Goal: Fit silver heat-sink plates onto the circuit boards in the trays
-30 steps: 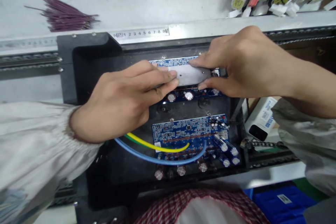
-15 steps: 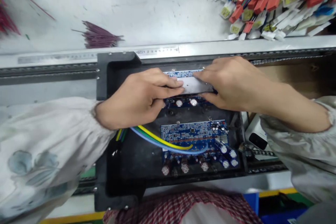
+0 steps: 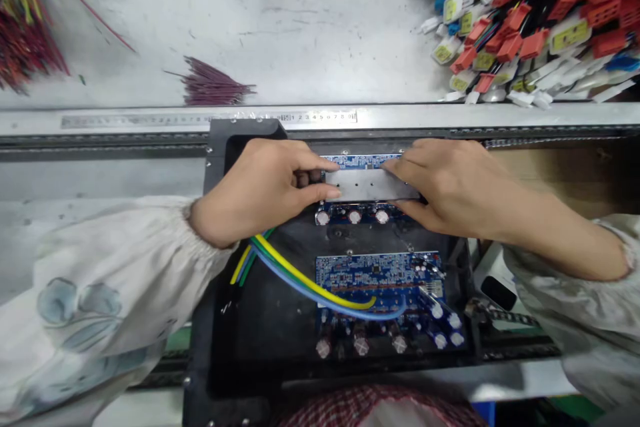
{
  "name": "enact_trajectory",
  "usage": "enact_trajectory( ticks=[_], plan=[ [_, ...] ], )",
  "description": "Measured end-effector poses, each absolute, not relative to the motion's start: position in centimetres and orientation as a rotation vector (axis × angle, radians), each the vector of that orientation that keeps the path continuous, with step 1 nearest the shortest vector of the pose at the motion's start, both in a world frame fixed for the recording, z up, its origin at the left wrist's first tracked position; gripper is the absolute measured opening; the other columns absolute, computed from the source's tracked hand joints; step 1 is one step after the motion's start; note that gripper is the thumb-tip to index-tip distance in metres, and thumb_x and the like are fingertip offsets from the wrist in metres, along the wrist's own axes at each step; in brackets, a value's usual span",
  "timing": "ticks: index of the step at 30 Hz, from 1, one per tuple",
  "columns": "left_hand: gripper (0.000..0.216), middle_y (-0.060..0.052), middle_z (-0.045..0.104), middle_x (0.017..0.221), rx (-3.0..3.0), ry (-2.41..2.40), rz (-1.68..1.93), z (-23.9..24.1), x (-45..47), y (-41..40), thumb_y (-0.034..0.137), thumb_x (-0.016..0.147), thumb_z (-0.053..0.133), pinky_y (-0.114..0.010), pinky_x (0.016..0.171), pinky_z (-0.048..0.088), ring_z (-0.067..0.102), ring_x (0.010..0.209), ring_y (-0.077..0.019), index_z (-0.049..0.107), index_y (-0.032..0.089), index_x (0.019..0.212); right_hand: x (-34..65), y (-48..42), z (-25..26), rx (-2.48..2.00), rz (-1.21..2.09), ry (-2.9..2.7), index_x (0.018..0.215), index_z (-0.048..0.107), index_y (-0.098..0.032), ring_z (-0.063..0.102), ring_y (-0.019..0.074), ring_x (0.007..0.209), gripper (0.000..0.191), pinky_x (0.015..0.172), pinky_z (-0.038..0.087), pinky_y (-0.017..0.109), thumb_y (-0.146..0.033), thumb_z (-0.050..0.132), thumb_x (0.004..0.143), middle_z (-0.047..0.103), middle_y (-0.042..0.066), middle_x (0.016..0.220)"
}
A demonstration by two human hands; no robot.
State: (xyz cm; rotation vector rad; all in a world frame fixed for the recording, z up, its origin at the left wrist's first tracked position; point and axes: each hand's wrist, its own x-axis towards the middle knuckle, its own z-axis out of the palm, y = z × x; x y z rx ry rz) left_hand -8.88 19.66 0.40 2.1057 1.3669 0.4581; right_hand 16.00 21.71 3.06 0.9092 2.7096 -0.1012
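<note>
A flat silver metal plate (image 3: 370, 185) with small holes lies across the upper blue circuit board (image 3: 355, 161). My left hand (image 3: 265, 187) grips the plate's left end between thumb and fingers. At the right end, my right hand (image 3: 445, 183) pinches it the same way. Round capacitors (image 3: 354, 217) show along the board's near edge, below the plate. A second circuit board (image 3: 350, 270) sits nearer to me in the same black tray (image 3: 265, 340). Yellow, green and blue wires (image 3: 295, 280) run from this board to the left, passing under my left wrist.
Red and white connectors on wires (image 3: 515, 40) are heaped at the back right. A bundle of purple wires (image 3: 213, 83) lies behind the rail with a ruler strip (image 3: 320, 117). More coloured wires (image 3: 25, 33) lie at the far left. A chain track (image 3: 515, 317) runs right of the tray.
My left fingers have spread from the plate's middle to its left end, baring more of its surface. My right hand keeps its hold. The whole view has shifted slightly.
</note>
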Motion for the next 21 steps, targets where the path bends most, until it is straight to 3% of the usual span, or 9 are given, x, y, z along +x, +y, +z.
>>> enact_trajectory(
  ticks=[4,14,21],
  plan=[
    [0.026,0.003,0.069,0.068,1.849,1.369,0.445,0.22,-8.7,19.9,0.041,0.075,0.072,-0.026,0.063,0.048,0.064,0.062,-0.0131,0.072,0.02,0.09,16.0,21.7,2.99,0.911,-0.112,2.713,0.107,0.064,-0.012,0.058,0.0275,0.084,0.032,0.062,0.035,0.035,-0.032,0.047,0.088,0.066,0.014,0.094],
    [0.032,0.001,0.071,0.076,1.733,1.359,0.41,-0.03,-8.48,19.64,0.046,0.071,0.066,-0.026,0.066,0.052,0.067,0.069,-0.0149,0.066,0.02,0.091,16.5,22.2,2.69,0.888,-0.222,2.735,0.106,0.063,-0.01,0.056,0.0264,0.081,0.032,0.065,0.036,0.037,-0.029,0.047,0.086,0.063,0.014,0.088],
    [0.034,0.002,0.07,0.076,1.762,1.366,0.395,-0.17,-8.78,19.6,0.049,0.071,0.066,-0.024,0.066,0.051,0.066,0.07,-0.0136,0.064,0.021,0.092,16.78,22.38,2.49,0.858,-0.254,2.778,0.104,0.063,-0.011,0.059,0.0289,0.086,0.032,0.068,0.041,0.039,-0.029,0.044,0.085,0.066,0.014,0.094]
  ],
)
